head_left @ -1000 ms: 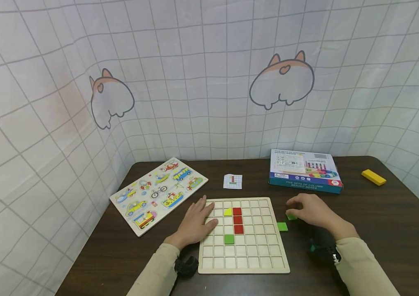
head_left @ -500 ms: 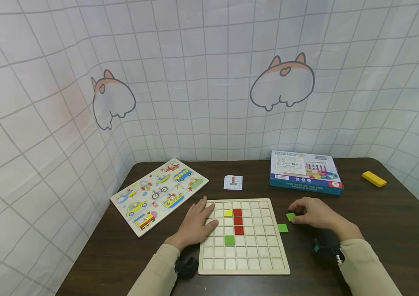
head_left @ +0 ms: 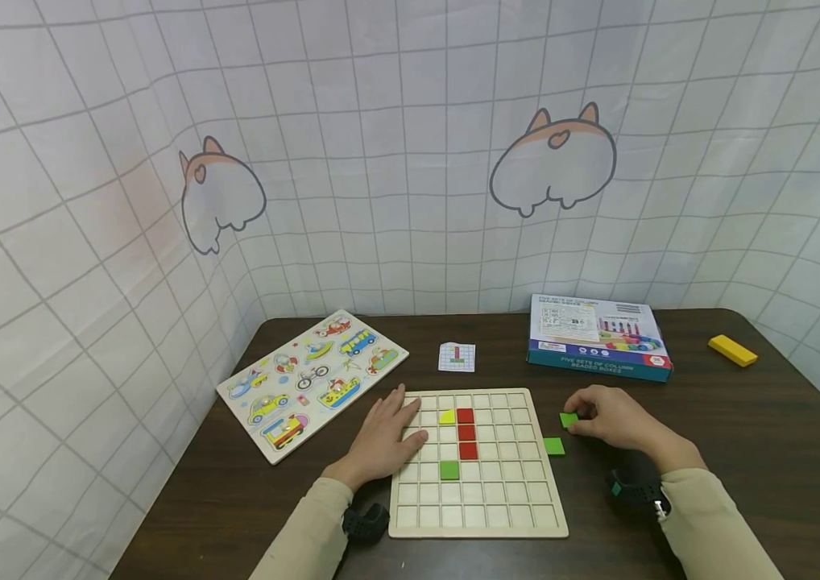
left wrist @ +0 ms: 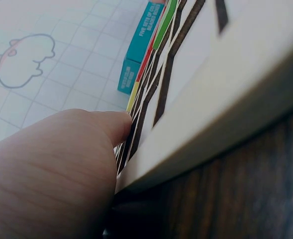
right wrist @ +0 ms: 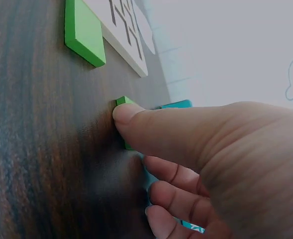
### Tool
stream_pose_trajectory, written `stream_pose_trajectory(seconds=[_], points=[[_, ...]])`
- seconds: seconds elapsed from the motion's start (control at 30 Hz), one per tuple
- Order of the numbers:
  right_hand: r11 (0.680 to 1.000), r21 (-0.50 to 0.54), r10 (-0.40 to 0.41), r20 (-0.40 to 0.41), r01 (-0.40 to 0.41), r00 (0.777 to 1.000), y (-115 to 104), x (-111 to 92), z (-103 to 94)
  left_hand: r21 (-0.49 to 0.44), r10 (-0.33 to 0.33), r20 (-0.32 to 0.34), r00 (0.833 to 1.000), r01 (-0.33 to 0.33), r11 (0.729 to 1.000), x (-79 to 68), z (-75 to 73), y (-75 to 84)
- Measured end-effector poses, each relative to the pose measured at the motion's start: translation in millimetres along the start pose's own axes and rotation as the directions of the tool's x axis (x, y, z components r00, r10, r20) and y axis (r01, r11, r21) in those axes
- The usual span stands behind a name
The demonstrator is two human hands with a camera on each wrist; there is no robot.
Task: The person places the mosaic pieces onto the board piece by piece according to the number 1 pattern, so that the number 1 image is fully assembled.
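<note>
In the head view, my left hand (head_left: 379,439) rests with extended fingers on the left edge of a pale wooden grid board (head_left: 504,515). On the board are a column of red tiles (head_left: 466,432), a small yellow piece (head_left: 447,417) and a green square tile (head_left: 449,470). Right of the board, my right hand (head_left: 616,417) pinches a small green tile (head_left: 567,420) at table level. The right wrist view has the thumb (right wrist: 131,113) over that tile, partly hiding it, with the other fingers curled below. A second green tile (head_left: 553,446) lies against the board's right edge.
Behind the board lies a small paper card (head_left: 457,358) with a grid pattern. A vehicle picture puzzle (head_left: 308,387) lies back left. A blue-and-white box (head_left: 598,337) stands back right, with a yellow block (head_left: 732,350) farther right. A grid-patterned curtain surrounds the table.
My right hand has lowered its fingertips from above the small green tile to its side and now pinches it. The tile shows more clearly than before. My left hand stays in place.
</note>
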State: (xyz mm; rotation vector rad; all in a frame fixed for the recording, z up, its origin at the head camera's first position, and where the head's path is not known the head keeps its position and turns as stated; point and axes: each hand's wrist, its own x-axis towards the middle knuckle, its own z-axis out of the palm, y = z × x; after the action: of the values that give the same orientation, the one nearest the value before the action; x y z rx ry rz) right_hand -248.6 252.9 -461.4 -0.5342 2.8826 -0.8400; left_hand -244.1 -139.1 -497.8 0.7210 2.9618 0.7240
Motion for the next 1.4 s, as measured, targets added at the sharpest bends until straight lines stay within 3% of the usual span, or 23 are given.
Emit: stream_pose_trajectory(seconds=[0.63,0.93,1.4], points=[[0.999,-0.038,-0.009,-0.081,0.006,0.997,-1,6,7.5,-0.003,0.002,0.0,1.0,-0.002,1.0,0.3,-0.8,0.4],[0.997,-0.007,-0.072,-0.081,0.072,0.994,-14,9,15.4,-0.011,0.0,0.0,1.0,0.0,1.0,0.0,-0.7,0.5],[0.995,0.037,-0.096,-0.056,0.098,0.994,-31,12,24.3,-0.007,-0.009,0.001,1.0,0.009,1.0,-0.3,-1.2,1.5]])
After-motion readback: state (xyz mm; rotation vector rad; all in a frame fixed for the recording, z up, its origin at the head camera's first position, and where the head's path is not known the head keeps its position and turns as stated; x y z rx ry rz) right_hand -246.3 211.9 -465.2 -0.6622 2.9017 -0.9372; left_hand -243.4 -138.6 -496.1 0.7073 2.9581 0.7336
